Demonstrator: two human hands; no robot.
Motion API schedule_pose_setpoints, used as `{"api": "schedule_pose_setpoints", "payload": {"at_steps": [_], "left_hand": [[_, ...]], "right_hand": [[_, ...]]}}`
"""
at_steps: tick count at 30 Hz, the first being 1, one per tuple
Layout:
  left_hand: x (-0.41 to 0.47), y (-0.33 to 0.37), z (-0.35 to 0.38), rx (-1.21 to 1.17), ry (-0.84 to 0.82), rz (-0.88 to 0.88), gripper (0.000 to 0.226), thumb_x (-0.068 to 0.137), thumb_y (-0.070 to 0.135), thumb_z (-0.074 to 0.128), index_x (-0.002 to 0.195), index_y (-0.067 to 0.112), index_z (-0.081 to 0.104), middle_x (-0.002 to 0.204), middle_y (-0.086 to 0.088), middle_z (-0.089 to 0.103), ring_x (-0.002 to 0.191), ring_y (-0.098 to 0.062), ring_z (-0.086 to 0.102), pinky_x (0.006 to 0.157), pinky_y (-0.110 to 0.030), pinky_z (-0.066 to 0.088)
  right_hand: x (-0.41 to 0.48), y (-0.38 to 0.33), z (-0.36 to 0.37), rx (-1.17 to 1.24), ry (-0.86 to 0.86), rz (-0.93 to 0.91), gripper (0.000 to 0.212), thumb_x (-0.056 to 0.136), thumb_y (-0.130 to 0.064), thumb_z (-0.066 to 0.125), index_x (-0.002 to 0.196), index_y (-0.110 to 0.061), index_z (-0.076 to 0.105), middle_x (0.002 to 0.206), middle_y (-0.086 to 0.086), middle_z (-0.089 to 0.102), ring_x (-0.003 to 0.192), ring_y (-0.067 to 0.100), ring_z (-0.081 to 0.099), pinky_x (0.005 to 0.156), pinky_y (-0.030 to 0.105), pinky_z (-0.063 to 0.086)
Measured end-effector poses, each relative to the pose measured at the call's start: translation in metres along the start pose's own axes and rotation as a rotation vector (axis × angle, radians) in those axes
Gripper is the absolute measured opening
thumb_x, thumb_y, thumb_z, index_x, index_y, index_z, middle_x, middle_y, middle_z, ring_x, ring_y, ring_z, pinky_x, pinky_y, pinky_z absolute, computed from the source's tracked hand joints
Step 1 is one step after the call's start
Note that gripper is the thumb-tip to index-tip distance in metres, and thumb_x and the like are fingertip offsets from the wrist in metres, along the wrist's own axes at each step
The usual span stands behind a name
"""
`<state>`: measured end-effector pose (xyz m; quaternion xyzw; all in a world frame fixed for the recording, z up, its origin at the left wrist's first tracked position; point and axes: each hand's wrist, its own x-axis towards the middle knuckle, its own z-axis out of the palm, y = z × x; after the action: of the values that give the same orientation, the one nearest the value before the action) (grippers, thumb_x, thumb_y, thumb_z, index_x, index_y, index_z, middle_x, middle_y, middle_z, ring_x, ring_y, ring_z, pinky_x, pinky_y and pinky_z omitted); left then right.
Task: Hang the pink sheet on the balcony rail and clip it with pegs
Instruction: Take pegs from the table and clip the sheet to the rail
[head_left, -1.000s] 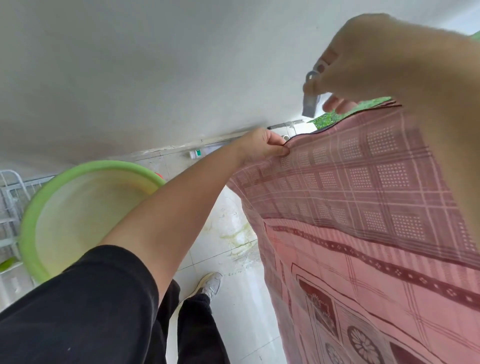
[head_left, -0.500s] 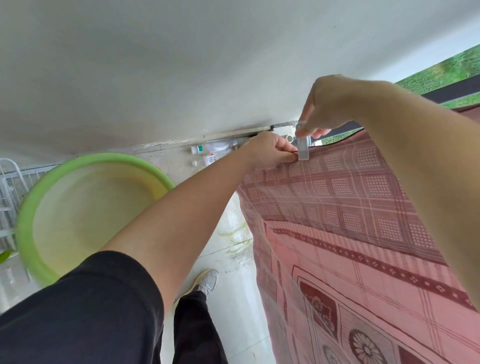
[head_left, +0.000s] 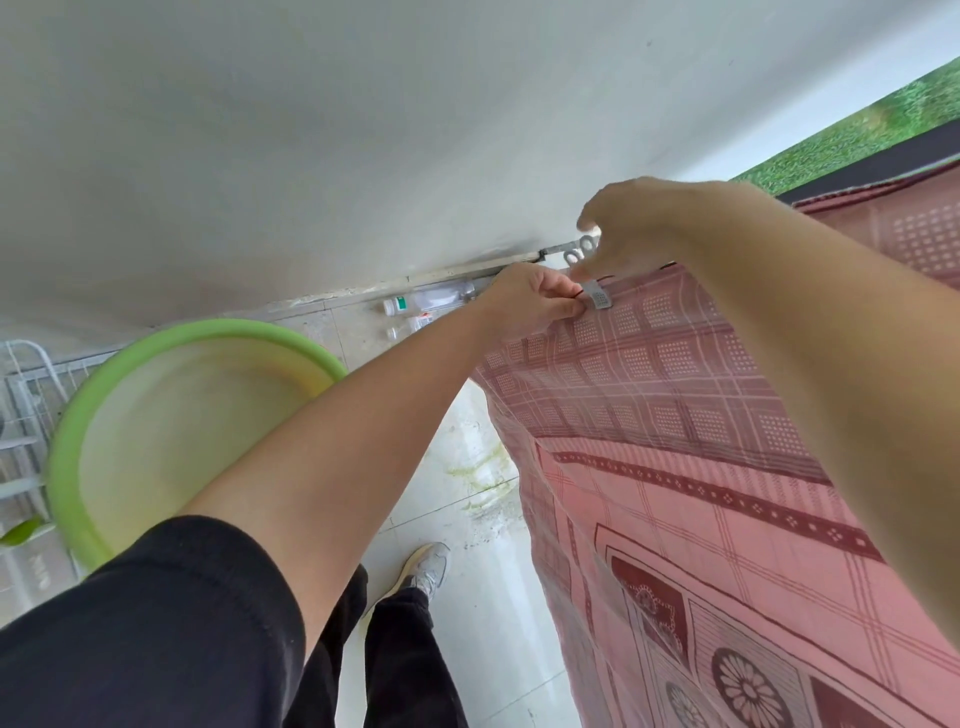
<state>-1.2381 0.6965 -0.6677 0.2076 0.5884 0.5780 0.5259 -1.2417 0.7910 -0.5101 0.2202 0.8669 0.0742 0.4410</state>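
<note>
White wire rack (head_left: 21, 395) at the left edge, just beside a green plastic basin (head_left: 218, 332). An open strip of tiled floor (head_left: 483, 597) runs between basin and sheet, with one shoe (head_left: 426, 566) on it; plastic bottles (head_left: 415, 306) lie along the wall's foot. Left hand (head_left: 535, 299): fingers curled, gripping the pink sheet (head_left: 701, 415) at its top corner edge. Grey peg (head_left: 597, 297) sits on that edge, touching the left fingers. Right hand (head_left: 644, 234): one fingertip at the peg's top; whether it pinches cannot be told. The sheet hangs from the dark balcony rail (head_left: 857, 166).

Your left hand (head_left: 535, 301) pinches the pink sheet (head_left: 675, 415) edge just left of the peg (head_left: 598, 298); your right hand (head_left: 636, 236) is above the peg, thumb touching it, index lifted.
</note>
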Motion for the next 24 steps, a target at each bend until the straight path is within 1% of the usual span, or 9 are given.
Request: {"api": "schedule_pose_setpoints", "payload": {"at_steps": [1,3,5,7,9,13,16,20,24], "left_hand": [[-0.001,0.0,-0.002,0.121,0.057,0.007,0.015,0.09,0.015,0.068,0.077,0.022,0.071,0.076,-0.001,0.066,0.07,-0.016,0.057,0.068,-0.027,0.044],[-0.003,-0.001,-0.012,0.511,0.233,0.0,0.019,0.097,0.021,0.051,0.099,0.021,0.069,0.108,-0.003,0.068,0.099,-0.022,0.06,0.083,-0.03,0.045],[-0.013,0.0,-0.029,0.839,0.386,-0.038,0.035,0.1,0.026,0.036,0.127,0.02,0.058,0.139,-0.005,0.053,0.127,-0.026,0.047,0.103,-0.039,0.039],[-0.027,0.005,-0.048,0.997,0.487,-0.044,0.044,0.104,0.034,0.03,0.143,0.018,0.042,0.157,-0.008,0.031,0.143,-0.028,0.027,0.115,-0.045,0.024],[-0.045,0.015,-0.068,1.091,0.55,-0.044,0.051,0.104,0.04,0.027,0.149,0.017,0.033,0.161,-0.01,0.02,0.147,-0.028,0.017,0.117,-0.048,0.016],[-0.092,0.028,-0.103,1.204,0.629,-0.028,0.053,0.103,0.041,0.029,0.149,0.014,0.033,0.16,-0.012,0.022,0.147,-0.03,0.018,0.117,-0.051,0.016],[-0.134,0.036,-0.109,1.253,0.653,-0.051,0.054,0.103,0.042,0.031,0.149,0.014,0.034,0.16,-0.013,0.023,0.147,-0.03,0.02,0.117,-0.052,0.016],[-0.18,0.053,-0.081,1.315,0.617,-0.06,0.056,0.103,0.042,0.031,0.151,0.013,0.031,0.161,-0.013,0.019,0.148,-0.03,0.017,0.117,-0.052,0.015],[-0.217,0.085,-0.027,1.349,0.58,-0.011,0.058,0.103,0.045,0.024,0.154,0.018,0.021,0.164,-0.01,0.008,0.15,-0.026,0.008,0.119,-0.05,0.009]], "right_hand": [[-0.003,0.003,0.004,0.031,0.022,0.005,0.07,0.082,-0.057,0.068,0.135,-0.016,0.049,0.134,0.008,0.054,0.121,0.035,0.054,0.096,0.05,0.048],[-0.011,0.007,0.017,0.082,0.188,-0.014,0.061,0.091,-0.044,0.062,0.138,-0.013,0.039,0.139,0.015,0.043,0.124,0.037,0.047,0.097,0.049,0.046],[-0.023,0.003,0.029,0.068,0.456,-0.05,0.055,0.098,-0.034,0.055,0.144,-0.013,0.034,0.148,0.016,0.033,0.13,0.036,0.041,0.099,0.049,0.042],[-0.034,-0.007,0.036,0.13,0.672,-0.077,0.057,0.1,-0.033,0.049,0.151,-0.016,0.03,0.156,0.014,0.027,0.135,0.033,0.038,0.1,0.048,0.041],[-0.04,-0.014,0.046,0.243,0.772,-0.041,0.059,0.101,-0.036,0.046,0.154,-0.016,0.028,0.16,0.016,0.023,0.138,0.033,0.036,0.099,0.046,0.041],[-0.056,-0.029,0.084,0.488,0.809,0.053,0.063,0.098,-0.032,0.053,0.152,-0.009,0.034,0.16,0.022,0.023,0.142,0.037,0.033,0.113,0.043,0.034],[-0.086,-0.041,0.114,0.581,0.807,0.066,0.058,0.095,-0.027,0.052,0.148,-0.008,0.039,0.157,0.021,0.028,0.14,0.034,0.036,0.111,0.043,0.036],[-0.141,-0.046,0.151,0.569,0.732,0.083,0.054,0.098,-0.031,0.04,0.147,-0.007,0.037,0.157,0.021,0.026,0.138,0.038,0.037,0.11,0.052,0.036],[-0.207,-0.025,0.169,0.57,0.761,0.128,0.066,0.095,-0.042,0.032,0.148,-0.003,0.039,0.157,0.021,0.029,0.14,0.041,0.036,0.11,0.054,0.037]]}}
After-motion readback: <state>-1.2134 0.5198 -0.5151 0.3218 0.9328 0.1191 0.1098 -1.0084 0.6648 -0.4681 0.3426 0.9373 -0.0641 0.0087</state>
